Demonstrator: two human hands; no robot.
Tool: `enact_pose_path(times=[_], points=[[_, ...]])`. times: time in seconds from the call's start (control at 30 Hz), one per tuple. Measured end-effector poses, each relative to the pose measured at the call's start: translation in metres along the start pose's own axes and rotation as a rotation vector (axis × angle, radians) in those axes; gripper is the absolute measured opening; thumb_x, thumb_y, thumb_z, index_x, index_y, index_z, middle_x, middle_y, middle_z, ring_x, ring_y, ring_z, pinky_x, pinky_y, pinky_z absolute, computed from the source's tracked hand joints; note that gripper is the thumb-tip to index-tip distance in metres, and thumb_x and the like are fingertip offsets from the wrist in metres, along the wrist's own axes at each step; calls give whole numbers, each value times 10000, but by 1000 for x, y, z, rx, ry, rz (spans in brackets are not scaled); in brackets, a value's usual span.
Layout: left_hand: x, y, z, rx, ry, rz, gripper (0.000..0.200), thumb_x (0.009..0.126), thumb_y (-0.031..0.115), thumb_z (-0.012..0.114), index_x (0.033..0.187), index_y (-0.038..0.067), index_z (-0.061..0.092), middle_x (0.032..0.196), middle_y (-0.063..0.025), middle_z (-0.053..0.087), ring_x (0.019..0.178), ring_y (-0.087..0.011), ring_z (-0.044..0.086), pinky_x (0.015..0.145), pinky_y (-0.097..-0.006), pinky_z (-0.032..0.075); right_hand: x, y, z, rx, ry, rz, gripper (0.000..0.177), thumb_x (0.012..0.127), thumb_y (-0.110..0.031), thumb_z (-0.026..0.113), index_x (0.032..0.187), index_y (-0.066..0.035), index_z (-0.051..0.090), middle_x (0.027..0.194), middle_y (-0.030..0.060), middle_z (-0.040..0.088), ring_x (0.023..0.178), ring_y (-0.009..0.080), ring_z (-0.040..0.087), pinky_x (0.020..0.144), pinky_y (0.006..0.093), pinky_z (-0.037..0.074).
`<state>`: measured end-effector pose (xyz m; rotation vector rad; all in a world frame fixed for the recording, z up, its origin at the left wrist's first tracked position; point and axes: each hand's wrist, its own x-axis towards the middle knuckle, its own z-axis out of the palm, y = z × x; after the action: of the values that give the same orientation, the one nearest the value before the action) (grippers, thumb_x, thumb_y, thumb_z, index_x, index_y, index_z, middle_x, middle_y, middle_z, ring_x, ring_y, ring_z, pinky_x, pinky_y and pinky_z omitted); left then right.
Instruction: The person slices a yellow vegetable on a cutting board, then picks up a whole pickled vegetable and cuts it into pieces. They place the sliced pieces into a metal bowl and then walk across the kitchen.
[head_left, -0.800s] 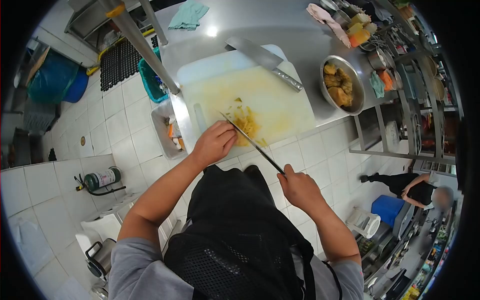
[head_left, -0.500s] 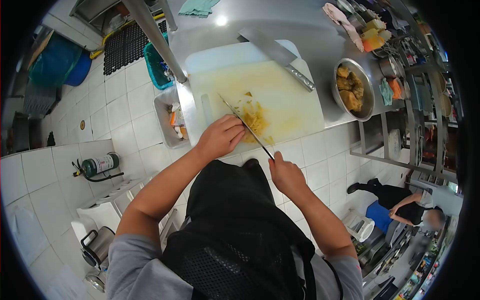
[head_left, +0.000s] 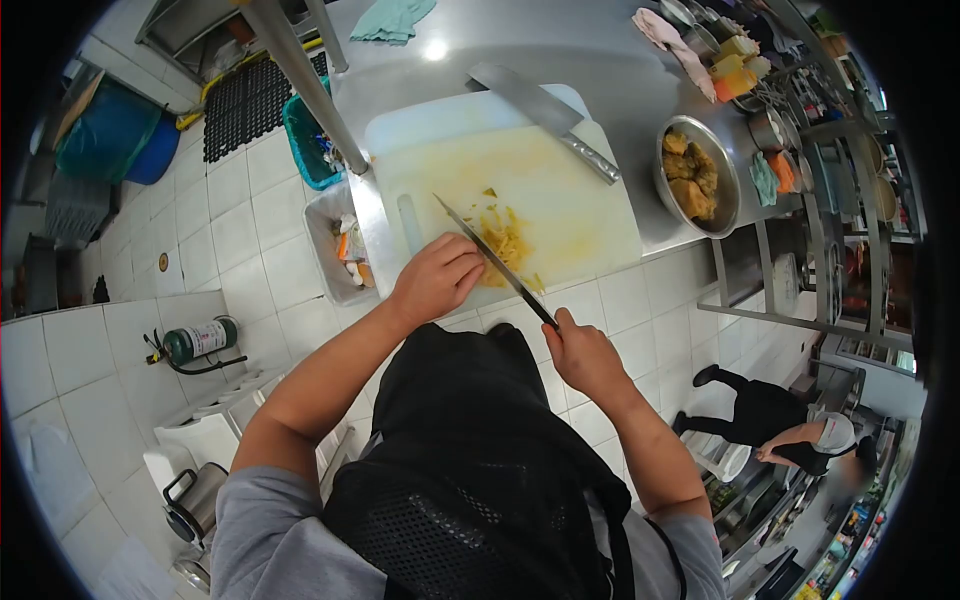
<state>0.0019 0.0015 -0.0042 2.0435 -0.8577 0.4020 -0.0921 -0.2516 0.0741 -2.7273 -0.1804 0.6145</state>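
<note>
- Moved since the last frame: co-worker (head_left: pixel 750 412) across the room, legs now spread wider, body covering the blue bin that showed earlier. Knife barely changed, blade still angled over the board.
- Hands?
- Right hand (head_left: pixel 588 357) closed round the handle of the thin knife (head_left: pixel 505 271). Left hand (head_left: pixel 437 278) fingers curled low at the board, right beside the blade. Can't tell if they grip anything, underside hidden.
- Where's the cut stuff?
- Yellow shreds (head_left: pixel 508 238) on the cutting board (head_left: pixel 585 215), mostly right of the blade, toward the near edge of the table (head_left: pixel 635 110). Few small bits past them.
- Second knife?
- Wide-bladed knife (head_left: pixel 530 101), lying at the far right of the board, handle toward the bowl. Whiter board (head_left: pixel 400 125) shows along the far side.
- Bowl?
- Steel bowl (head_left: pixel 736 192), right of the board, near edge of the table. Yellow-brown chunks (head_left: pixel 690 195) inside.
- Rest?
- Green cloth (head_left: pixel 392 20) toward the table's far left, pink cloth (head_left: pixel 675 45) toward far right. Grey tub (head_left: pixel 324 240) beside the left edge, mixed scraps in it.
</note>
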Motion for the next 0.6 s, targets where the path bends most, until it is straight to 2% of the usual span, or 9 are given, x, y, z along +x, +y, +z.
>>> enact_pose_path(times=[0.17, 0.37, 0.6], points=[[1, -1, 1, 8, -8, -7, 114, 800, 9, 743, 893, 20, 679, 963, -88, 646, 926, -282, 639, 795, -368, 543, 4, -14, -9, -25, -34, 14, 282, 1040, -297, 522, 969, -26, 499, 644, 235, 648, 597, 472, 639, 564, 562, 519], [0, -2, 0, 7, -5, -9, 119, 798, 21, 750, 889, 23, 674, 972, -86, 648, 948, -275, 646, 803, -359, 546, -34, -7, -30, -125, -138, 61, 270, 1048, -274, 502, 996, -11, 475, 663, 261, 647, 607, 485, 641, 573, 576, 519], [0, -4, 0, 10, -11, 5, 113, 802, 28, 749, 887, 22, 676, 965, -84, 650, 930, -276, 646, 799, -366, 548, 24, -20, 14, -6, -81, 76, 283, 1050, -287, 501, 995, -11, 467, 672, 280, 648, 633, 497, 650, 590, 598, 518]])
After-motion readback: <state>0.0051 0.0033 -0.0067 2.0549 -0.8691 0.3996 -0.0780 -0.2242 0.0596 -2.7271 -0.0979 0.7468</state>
